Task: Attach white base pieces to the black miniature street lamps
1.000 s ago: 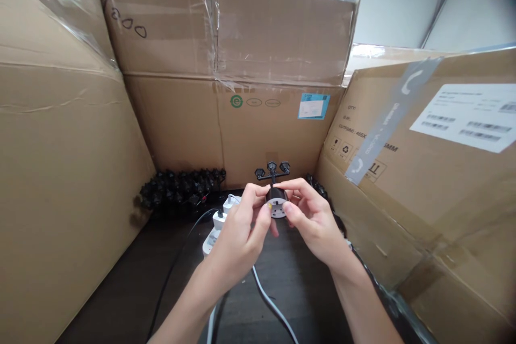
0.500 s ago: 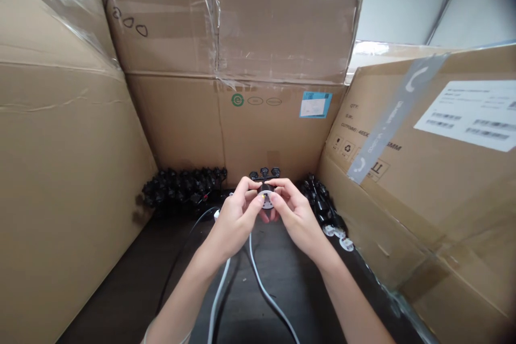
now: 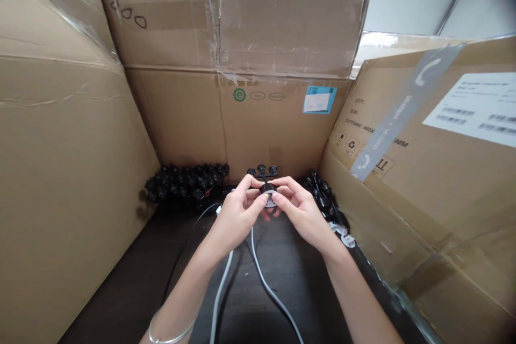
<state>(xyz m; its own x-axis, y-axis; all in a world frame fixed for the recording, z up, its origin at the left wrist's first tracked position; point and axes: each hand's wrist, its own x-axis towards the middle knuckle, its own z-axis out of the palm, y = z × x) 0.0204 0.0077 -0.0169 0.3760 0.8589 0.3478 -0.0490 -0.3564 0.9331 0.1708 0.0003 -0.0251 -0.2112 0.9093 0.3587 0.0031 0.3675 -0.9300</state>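
Observation:
Both my hands pinch a small round plug adapter (image 3: 269, 195) with a black body and a white face, held just above the dark tabletop. My left hand (image 3: 237, 215) grips it from the left with its fingertips, and my right hand (image 3: 302, 211) holds it from the right. Just behind it lies a black three-headed plug connector (image 3: 262, 171). Its lower part is hidden behind my fingers. Two white cables (image 3: 252, 263) run from under my hands towards me.
Cardboard boxes (image 3: 72, 172) wall the dark tabletop (image 3: 258, 301) on the left, back and right. Black plugs lie heaped along the back left (image 3: 185, 184) and at the right (image 3: 322, 199), with small white pieces (image 3: 348, 241) near the latter. A thin black cable (image 3: 183, 242) crosses the left.
My hands and the adapter have moved farther from me and look smaller. The white power strip at left has gone from view behind my left hand, and a bracelet now shows on my left wrist.

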